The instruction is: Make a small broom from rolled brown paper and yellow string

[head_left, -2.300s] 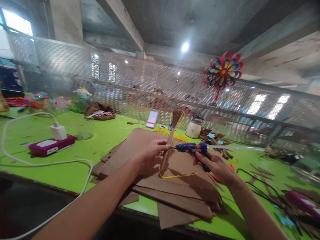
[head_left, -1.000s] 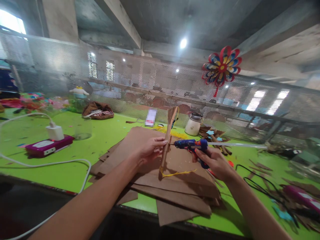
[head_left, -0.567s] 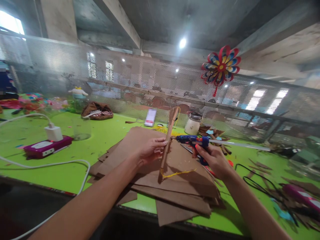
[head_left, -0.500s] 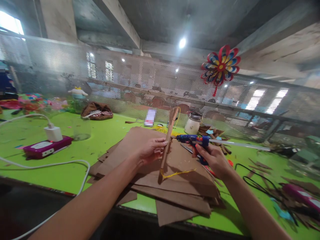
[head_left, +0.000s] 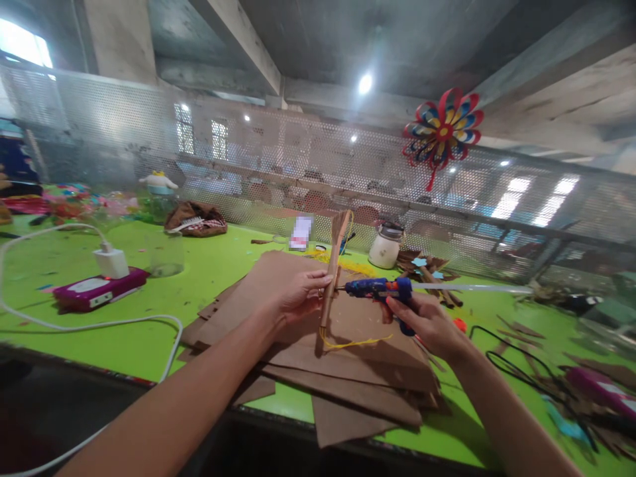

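My left hand [head_left: 294,291] pinches a small brown paper broom [head_left: 334,265], held upright over a stack of brown cardboard sheets [head_left: 348,371]. A yellow string [head_left: 355,343] trails from the broom's lower end. My right hand [head_left: 427,324] grips a blue glue gun [head_left: 380,289] with a clear glue stick [head_left: 472,289] sticking out behind. The gun's nozzle points left and touches the broom's handle just right of my left fingers.
The bench is lime green [head_left: 124,331]. A magenta power strip [head_left: 97,291] with a white charger and cable lies left. A white jar [head_left: 385,250], brown paper scraps [head_left: 427,268] and black cords [head_left: 517,371] lie right. A perforated metal screen [head_left: 278,159] with a paper pinwheel [head_left: 442,132] stands behind.
The glue gun, lifted slightly off half a second ago, has come back down and left so its nozzle meets the broom handle again. The left hand keeps the broom nearly still.
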`<state>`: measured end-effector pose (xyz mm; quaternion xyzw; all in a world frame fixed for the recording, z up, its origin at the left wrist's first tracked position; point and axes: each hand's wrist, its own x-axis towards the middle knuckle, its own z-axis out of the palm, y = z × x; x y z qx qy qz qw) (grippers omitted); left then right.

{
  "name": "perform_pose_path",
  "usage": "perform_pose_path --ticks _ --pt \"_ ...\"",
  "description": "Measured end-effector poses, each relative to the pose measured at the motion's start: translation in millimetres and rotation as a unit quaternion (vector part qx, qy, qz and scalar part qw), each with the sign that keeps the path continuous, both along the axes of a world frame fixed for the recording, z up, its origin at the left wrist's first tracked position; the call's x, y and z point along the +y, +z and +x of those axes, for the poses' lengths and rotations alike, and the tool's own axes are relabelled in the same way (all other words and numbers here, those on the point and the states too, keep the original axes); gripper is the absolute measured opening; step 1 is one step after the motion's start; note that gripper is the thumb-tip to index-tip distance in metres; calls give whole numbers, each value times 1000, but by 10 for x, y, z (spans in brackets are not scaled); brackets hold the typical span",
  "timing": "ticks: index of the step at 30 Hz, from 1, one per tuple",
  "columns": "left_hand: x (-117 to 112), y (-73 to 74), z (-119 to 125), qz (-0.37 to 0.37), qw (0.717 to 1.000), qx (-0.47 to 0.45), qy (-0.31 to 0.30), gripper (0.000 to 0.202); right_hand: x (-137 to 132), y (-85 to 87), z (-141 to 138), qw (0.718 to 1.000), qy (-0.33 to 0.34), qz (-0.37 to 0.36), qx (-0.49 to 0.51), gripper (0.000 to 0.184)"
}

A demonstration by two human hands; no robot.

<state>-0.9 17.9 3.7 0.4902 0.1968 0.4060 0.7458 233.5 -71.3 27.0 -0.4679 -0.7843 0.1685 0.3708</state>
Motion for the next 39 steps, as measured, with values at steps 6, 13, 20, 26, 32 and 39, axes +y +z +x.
perform_pose_path --ticks 6,13,20,26,32,39 --pt "-22 23 2 -3 1000 3 3 22 10 -18 4 1000 4 0 5 35" --pt "-22 9 3 -20 1000 2 -15 28 33 -15 -7 1000 -9 15 18 36" --pt "-37 29 8 -19 1000 -9 -4 24 13 -24 9 999 17 3 42 33" --pt "-46 46 0 -11 1000 -17 10 19 -4 -11 18 999 20 -11 23 35" --pt "-52 56 -7 -4 1000 -17 1 17 -15 -9 30 999 25 -14 20 35" --pt "-29 14 7 -3 999 -25 -20 20 28 -39 27 999 7 0 39 33"
